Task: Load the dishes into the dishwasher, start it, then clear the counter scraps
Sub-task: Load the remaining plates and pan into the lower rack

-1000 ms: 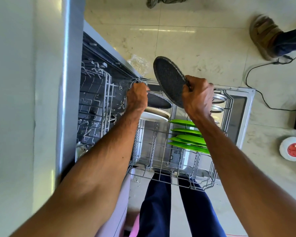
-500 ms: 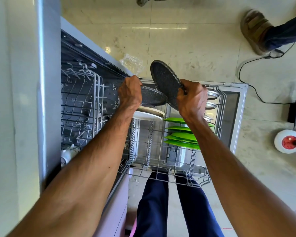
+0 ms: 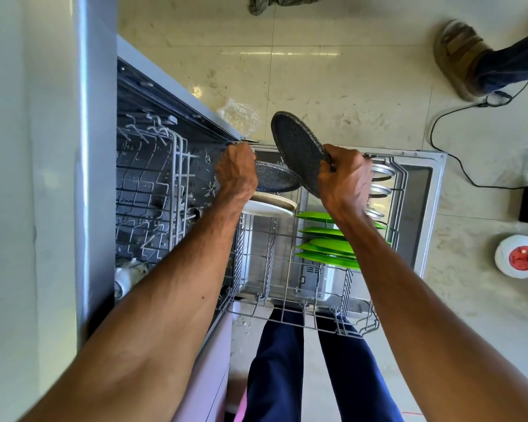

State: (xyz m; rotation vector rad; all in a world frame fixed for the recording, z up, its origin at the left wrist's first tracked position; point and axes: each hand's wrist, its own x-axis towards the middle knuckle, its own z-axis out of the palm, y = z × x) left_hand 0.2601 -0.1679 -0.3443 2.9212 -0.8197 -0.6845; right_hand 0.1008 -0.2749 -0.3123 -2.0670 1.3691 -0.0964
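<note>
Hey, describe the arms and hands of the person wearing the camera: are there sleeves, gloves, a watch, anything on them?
The left arm and right arm are bare as far as the view shows: no sleeves. The left hand and right hand wear no gloves, and neither wrist carries a watch or band. Rings cannot be judged from this angle. Below them show dark navy trousers.

Over the pulled-out lower rack (image 3: 288, 317) of the open dishwasher (image 3: 416, 214), a dark speckled plate (image 3: 296, 147) tilts on edge at 12 o'clock, a second speckled plate (image 3: 276, 178) lies near-flat at 11 o'clock above a white plate (image 3: 269, 207), and green plates (image 3: 326, 249) stand in a row at 3 o'clock.
</note>
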